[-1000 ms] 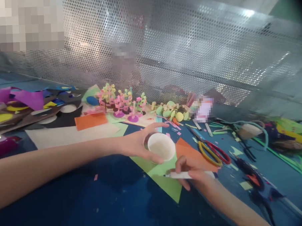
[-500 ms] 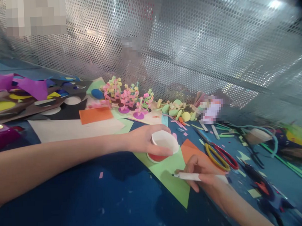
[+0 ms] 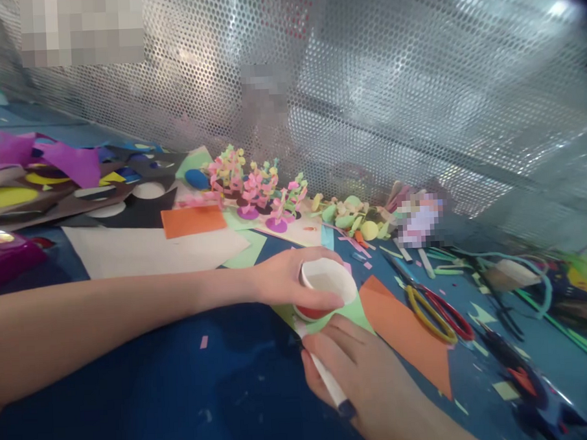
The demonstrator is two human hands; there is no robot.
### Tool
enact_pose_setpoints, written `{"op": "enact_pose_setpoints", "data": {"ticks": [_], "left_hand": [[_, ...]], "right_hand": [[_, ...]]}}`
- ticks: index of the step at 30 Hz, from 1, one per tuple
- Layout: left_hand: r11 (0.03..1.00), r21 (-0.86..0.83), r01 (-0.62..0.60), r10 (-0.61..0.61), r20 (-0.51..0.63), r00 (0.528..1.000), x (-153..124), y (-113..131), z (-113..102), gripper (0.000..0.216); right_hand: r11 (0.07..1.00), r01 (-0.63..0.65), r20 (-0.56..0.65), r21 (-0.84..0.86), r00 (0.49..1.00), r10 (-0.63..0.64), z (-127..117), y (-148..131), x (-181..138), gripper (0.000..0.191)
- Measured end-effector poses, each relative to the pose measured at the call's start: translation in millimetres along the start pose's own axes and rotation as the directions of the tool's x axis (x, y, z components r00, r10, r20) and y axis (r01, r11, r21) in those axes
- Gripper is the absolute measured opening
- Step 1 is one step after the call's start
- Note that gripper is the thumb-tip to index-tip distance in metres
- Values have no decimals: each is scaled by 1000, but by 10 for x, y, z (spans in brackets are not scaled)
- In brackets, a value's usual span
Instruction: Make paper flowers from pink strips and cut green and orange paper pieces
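My left hand [image 3: 284, 280] is wrapped round a small paper cup [image 3: 325, 287], white inside and red outside, which stands upside-up on a light green sheet of paper [image 3: 349, 311] on the blue table. My right hand [image 3: 358, 373] grips a white marker pen [image 3: 324, 374] with a dark cap end; its tip points at the base of the cup on the green paper. An orange sheet [image 3: 405, 332] lies just right of the green one.
Yellow-and-red scissors [image 3: 436, 311] lie to the right of the orange sheet. Small paper flower figures [image 3: 258, 189] and green-yellow pieces [image 3: 356, 217] stand behind the cup. Stacked coloured paper and offcuts [image 3: 78, 190] fill the left. A perforated metal screen [image 3: 366, 100] rises at the back.
The cup has been lowered onto the green paper. My right hand has swung the pen from lying sideways to pointing its tip at the cup's base, moving left and closer.
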State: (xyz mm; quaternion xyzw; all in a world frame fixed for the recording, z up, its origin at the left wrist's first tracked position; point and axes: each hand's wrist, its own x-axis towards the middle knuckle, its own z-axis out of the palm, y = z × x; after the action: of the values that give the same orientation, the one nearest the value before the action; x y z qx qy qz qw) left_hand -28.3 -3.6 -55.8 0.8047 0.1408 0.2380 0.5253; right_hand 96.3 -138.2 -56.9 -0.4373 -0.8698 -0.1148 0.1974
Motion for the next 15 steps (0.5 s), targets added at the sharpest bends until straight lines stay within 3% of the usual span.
{"op": "enact_pose_setpoints", "data": {"ticks": [8,15], "left_hand": [[998,-33,-47,46,-26,999,13,-5,20,47],[997,-30,-67,66,-14,998,15,-30,18,47]], "right_hand": [[982,130,14,-135,992,-129,17,8,119,34],[950,134,12,-283,991,-136,146,-77,130,21]]}}
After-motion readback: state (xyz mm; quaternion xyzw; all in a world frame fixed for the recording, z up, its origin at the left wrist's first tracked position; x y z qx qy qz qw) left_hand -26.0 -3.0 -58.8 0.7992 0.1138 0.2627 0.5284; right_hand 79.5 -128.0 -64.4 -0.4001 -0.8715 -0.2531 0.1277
